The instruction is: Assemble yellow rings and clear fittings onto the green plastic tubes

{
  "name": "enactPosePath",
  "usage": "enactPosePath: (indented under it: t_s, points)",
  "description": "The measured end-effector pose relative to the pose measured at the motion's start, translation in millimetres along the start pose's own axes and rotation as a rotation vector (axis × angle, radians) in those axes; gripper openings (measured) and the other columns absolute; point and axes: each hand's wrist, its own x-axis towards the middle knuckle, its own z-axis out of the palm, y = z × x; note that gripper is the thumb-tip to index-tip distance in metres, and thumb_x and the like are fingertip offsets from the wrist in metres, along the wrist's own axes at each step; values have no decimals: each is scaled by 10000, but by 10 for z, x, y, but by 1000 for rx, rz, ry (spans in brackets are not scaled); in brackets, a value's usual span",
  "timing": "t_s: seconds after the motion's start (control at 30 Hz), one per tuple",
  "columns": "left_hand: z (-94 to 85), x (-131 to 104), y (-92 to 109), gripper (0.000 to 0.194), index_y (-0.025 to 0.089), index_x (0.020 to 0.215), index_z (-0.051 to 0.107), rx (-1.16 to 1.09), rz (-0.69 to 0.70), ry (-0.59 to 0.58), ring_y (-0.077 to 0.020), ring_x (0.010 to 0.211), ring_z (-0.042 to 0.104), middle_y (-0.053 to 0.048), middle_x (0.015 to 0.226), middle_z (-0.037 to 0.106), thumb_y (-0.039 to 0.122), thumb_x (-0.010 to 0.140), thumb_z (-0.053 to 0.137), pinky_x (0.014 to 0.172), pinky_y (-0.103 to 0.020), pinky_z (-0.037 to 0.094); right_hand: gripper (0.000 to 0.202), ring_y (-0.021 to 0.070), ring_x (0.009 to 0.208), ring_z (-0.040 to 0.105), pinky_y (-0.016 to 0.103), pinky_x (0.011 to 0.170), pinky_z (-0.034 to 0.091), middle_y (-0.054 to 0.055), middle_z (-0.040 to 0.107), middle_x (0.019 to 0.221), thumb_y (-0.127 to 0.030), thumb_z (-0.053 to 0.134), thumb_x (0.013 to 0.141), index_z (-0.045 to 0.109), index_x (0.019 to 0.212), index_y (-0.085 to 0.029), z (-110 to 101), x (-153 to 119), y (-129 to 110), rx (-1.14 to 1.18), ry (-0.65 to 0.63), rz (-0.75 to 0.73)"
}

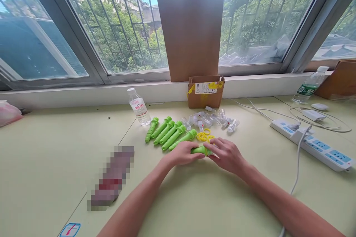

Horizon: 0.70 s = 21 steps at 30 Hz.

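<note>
Near the middle of the table, my left hand point(185, 153) is closed around one end of a green plastic tube point(198, 150). The fingers of my right hand point(226, 154) are closed on its other end, where a yellow ring and a clear part show between them. Just behind my left hand lie several similar green tubes point(171, 135), side by side and slanted. Several yellow rings point(201, 136) lie just beyond the held tube. Farther back, several clear plastic caps point(207, 120) are spread in a loose pile.
A small cardboard box point(205, 100) stands by the window ledge behind the caps. One water bottle point(139, 107) is left of the tubes, another point(310, 86) at the back right. A white power strip point(319, 147) with cables lies right. A blurred object point(111, 181) lies left.
</note>
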Motion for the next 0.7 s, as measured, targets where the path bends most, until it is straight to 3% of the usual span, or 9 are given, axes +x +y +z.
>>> enactPosePath:
  t_s: [0.13, 0.3, 0.5, 0.6, 0.7]
  points:
    - [121, -3, -41, 319, 182, 676, 555, 140, 13, 79, -98, 546, 424, 47, 580, 505, 472, 810, 546, 504, -225, 262, 217, 202, 794, 582, 291, 657, 406, 83, 655, 916, -269, 527, 878, 590, 1073, -197, 35, -28, 29, 62, -63, 19]
    - [277, 25, -94, 168, 212, 857, 606, 360, 103, 196, -147, 690, 564, 1, 777, 648, 368, 836, 548, 580, -227, 339, 211, 198, 795, 608, 274, 626, 403, 71, 669, 926, -302, 537, 872, 586, 1057, -213, 20, -53, 53, 143, -121, 110]
    - [321, 66, -114, 322, 195, 952, 593, 575, 220, 274, -164, 683, 560, -39, 751, 608, 460, 908, 417, 595, -250, 353, 212, 183, 723, 609, 252, 563, 358, 51, 675, 876, -259, 564, 807, 588, 1013, -220, -40, -34, 58, 216, -175, 181]
    - [320, 69, -76, 272, 182, 925, 578, 697, 287, 300, -168, 684, 549, -49, 743, 582, 365, 938, 378, 597, -264, 348, 220, 169, 680, 598, 242, 553, 329, 23, 674, 819, -170, 543, 747, 578, 957, -222, -23, -31, 47, 245, -237, 250]
    - [319, 65, -25, 185, 177, 905, 562, 769, 267, 285, -182, 696, 551, -53, 753, 578, 259, 920, 397, 575, -272, 335, 267, 165, 673, 586, 239, 540, 285, 8, 671, 808, -114, 512, 685, 559, 925, -222, 14, -30, 26, 191, -294, 312]
